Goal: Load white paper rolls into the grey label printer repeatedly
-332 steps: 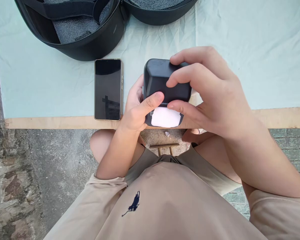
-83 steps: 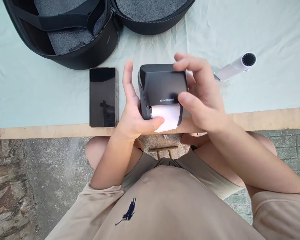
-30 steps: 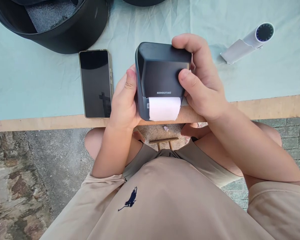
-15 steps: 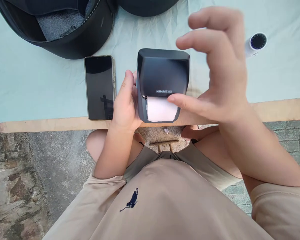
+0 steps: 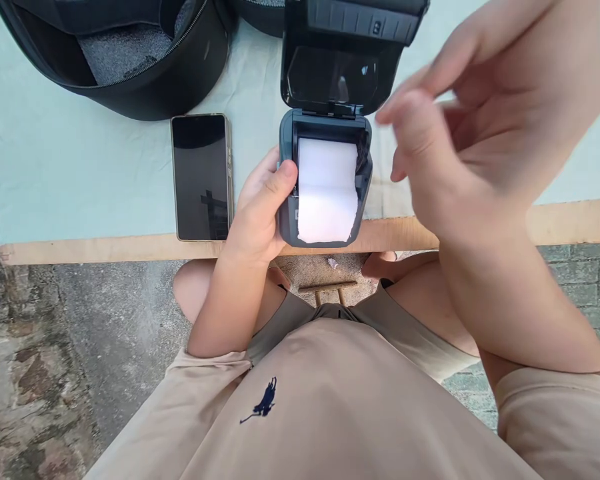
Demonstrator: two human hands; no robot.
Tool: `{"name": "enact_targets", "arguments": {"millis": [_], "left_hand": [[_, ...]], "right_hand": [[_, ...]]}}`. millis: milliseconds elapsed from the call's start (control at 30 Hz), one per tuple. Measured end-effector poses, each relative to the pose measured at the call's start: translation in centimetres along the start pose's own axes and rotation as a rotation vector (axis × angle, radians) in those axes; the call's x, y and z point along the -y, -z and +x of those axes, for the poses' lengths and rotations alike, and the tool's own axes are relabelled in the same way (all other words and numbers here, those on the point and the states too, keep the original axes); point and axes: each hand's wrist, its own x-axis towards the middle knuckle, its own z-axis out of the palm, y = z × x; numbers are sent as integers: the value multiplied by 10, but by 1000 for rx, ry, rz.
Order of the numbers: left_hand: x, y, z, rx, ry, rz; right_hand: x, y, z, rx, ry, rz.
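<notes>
A dark label printer (image 5: 289, 227) is held near the table's front edge, its lid (image 5: 335, 73) swung up and back. Inside lies a white paper roll (image 5: 327, 187), with a torn-edged strip hanging over the printer's front. My left hand (image 5: 263, 210) grips the printer's left side, thumb on the rim beside the paper and the other fingers mostly hidden underneath. To the right of the lid, my right hand (image 5: 475, 127) is raised, slightly blurred, its fingers loosely bent and apart from the printer. Nothing shows between those fingers.
A phone (image 5: 203, 177) lies screen up left of the printer. Behind it stands an open black zippered case (image 5: 145, 93) with grey foam inside. Part of another black case (image 5: 260, 17) shows behind the lid. The wooden table edge (image 5: 90, 251) runs in front.
The printer's lid has gone from closed to raised, uncovering the paper roll. My right hand has moved right, off the printer. My left thumb has shifted onto the printer's rim.
</notes>
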Motion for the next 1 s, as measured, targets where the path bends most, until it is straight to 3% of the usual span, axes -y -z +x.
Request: {"name": "enact_targets", "arguments": {"millis": [67,100,267,400,600,767,1000], "left_hand": [[0,-1,0,26,20,-9],[1,-1,0,39,22,-13],[5,1,1,48,13,17],[6,3,2,75,16,15],[4,5,1,119,32,1],[3,0,0,9,28,16],[4,-1,2,-87,-22,11]], "right_hand": [[-8,-14,-5,-6,264,-393],[-11,-19,-6,2,305,-492],[-12,-24,-4,166,159,-786],[-8,-23,-4,218,126,-824],[-6,-25,-1,176,112,-680],[-3,-12,-5,171,126,-410],[-22,-6,8,81,-138,619]]}}
